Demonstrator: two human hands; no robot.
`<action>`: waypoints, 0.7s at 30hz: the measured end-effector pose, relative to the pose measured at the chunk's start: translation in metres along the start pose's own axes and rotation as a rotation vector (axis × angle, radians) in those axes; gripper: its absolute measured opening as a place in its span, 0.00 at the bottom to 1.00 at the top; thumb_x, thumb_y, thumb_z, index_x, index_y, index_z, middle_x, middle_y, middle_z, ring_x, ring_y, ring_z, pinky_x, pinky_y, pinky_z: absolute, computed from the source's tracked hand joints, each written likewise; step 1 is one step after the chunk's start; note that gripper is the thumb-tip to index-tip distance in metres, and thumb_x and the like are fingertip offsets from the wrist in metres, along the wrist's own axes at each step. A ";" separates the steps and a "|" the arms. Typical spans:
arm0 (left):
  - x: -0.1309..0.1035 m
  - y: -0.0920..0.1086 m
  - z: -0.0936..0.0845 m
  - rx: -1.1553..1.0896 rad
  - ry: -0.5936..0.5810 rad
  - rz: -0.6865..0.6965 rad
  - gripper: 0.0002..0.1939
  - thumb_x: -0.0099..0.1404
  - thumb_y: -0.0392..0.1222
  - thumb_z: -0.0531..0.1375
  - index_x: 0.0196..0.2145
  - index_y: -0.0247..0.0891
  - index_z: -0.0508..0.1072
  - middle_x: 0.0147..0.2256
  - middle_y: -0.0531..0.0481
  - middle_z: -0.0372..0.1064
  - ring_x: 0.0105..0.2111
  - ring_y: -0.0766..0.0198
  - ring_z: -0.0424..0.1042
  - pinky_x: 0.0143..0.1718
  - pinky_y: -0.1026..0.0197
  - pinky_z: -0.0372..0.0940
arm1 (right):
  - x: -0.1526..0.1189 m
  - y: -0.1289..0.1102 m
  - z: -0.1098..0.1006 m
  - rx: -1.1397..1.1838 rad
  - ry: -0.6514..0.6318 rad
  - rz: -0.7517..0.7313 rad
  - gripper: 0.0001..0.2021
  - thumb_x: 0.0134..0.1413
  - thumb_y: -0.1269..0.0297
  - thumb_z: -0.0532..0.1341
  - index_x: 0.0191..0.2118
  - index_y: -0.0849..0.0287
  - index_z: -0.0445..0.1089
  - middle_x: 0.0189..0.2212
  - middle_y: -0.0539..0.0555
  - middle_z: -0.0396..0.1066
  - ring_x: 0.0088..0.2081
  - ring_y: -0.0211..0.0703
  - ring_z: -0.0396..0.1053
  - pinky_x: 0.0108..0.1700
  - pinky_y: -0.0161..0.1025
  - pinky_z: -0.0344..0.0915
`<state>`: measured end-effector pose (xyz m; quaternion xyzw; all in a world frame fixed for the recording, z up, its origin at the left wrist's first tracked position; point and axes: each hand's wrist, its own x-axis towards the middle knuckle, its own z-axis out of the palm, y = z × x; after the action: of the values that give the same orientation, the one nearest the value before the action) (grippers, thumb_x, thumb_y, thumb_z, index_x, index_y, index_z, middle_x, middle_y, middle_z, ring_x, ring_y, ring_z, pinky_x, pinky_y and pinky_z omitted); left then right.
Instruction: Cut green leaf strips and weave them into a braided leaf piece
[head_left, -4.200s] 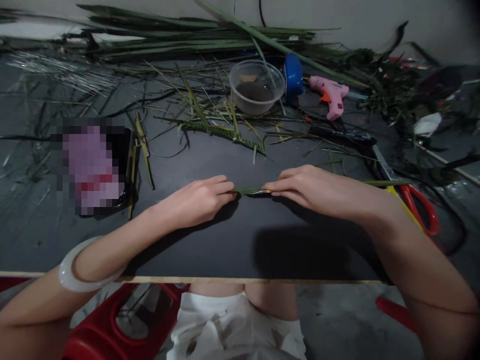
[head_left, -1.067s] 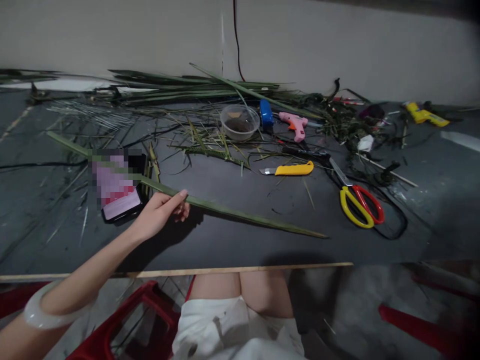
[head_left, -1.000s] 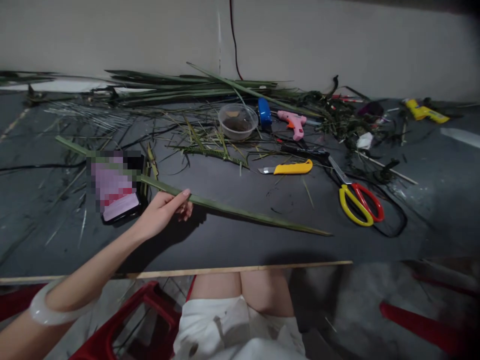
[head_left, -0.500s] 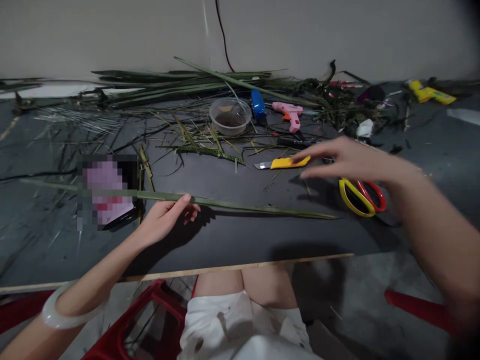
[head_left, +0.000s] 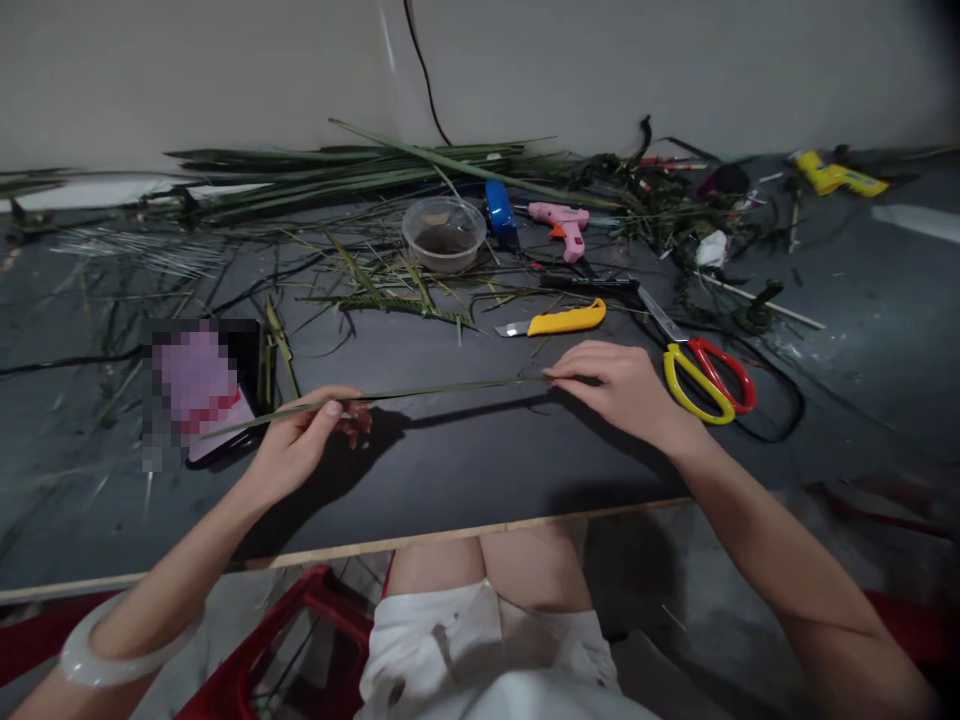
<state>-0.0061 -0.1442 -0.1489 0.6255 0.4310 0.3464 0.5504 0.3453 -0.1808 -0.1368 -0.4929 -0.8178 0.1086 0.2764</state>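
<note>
A long, narrow green leaf strip (head_left: 442, 390) stretches nearly level above the dark table between both hands. My left hand (head_left: 304, 430) grips it with the thumb on top, and its left end passes over the phone. At the strip's right tip, my right hand (head_left: 611, 390) pinches it between thumb and fingertips. Just beyond my right hand lies a yellow utility knife (head_left: 568, 318) with its blade out, pointing left. Scissors (head_left: 701, 382) with one yellow and one red handle rest to the right of that hand.
A phone (head_left: 202, 390) with a blurred screen lies at left. Farther back are a clear plastic bowl (head_left: 444, 240), a blue tape roll (head_left: 500, 212), a pink glue gun (head_left: 561, 225), a yellow glue gun (head_left: 836, 175) and a pile of long leaves (head_left: 337, 170). The table's front edge (head_left: 450, 540) runs before my lap.
My right hand has come down and left from above the knife and scissors and now pinches the strip's right end. The strip has shifted left and is turned edge-on.
</note>
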 end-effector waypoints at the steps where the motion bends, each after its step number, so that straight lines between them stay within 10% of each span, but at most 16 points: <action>1: 0.000 0.000 0.003 -0.073 0.034 -0.050 0.20 0.59 0.56 0.59 0.34 0.34 0.71 0.27 0.48 0.69 0.27 0.64 0.69 0.23 0.65 0.66 | -0.002 0.000 0.003 -0.033 0.058 -0.029 0.06 0.55 0.70 0.59 0.33 0.61 0.75 0.31 0.54 0.77 0.35 0.43 0.73 0.41 0.40 0.69; 9: 0.003 0.003 0.015 -0.243 0.029 -0.390 0.20 0.57 0.54 0.60 0.29 0.31 0.72 0.27 0.44 0.70 0.27 0.65 0.68 0.22 0.67 0.63 | -0.007 0.007 0.022 -0.109 0.273 -0.101 0.08 0.56 0.72 0.56 0.33 0.58 0.73 0.33 0.54 0.76 0.38 0.44 0.71 0.43 0.43 0.69; 14: 0.001 0.007 0.014 -0.087 -0.286 -0.576 0.25 0.63 0.58 0.52 0.34 0.32 0.74 0.26 0.42 0.70 0.23 0.63 0.69 0.19 0.65 0.62 | -0.005 0.014 0.029 -0.095 -0.011 -0.060 0.09 0.57 0.65 0.56 0.34 0.57 0.74 0.40 0.56 0.74 0.46 0.49 0.67 0.49 0.48 0.65; 21: 0.008 0.022 0.043 0.812 -0.295 0.372 0.15 0.67 0.38 0.49 0.46 0.32 0.71 0.45 0.40 0.69 0.45 0.58 0.67 0.48 0.53 0.64 | 0.024 0.046 0.023 -0.238 -0.083 0.004 0.16 0.59 0.63 0.54 0.51 0.59 0.67 0.50 0.61 0.67 0.52 0.54 0.62 0.53 0.55 0.60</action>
<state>0.0391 -0.1539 -0.1344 0.8995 0.3291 0.1499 0.2453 0.3582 -0.1358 -0.1682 -0.5188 -0.8348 0.0318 0.1817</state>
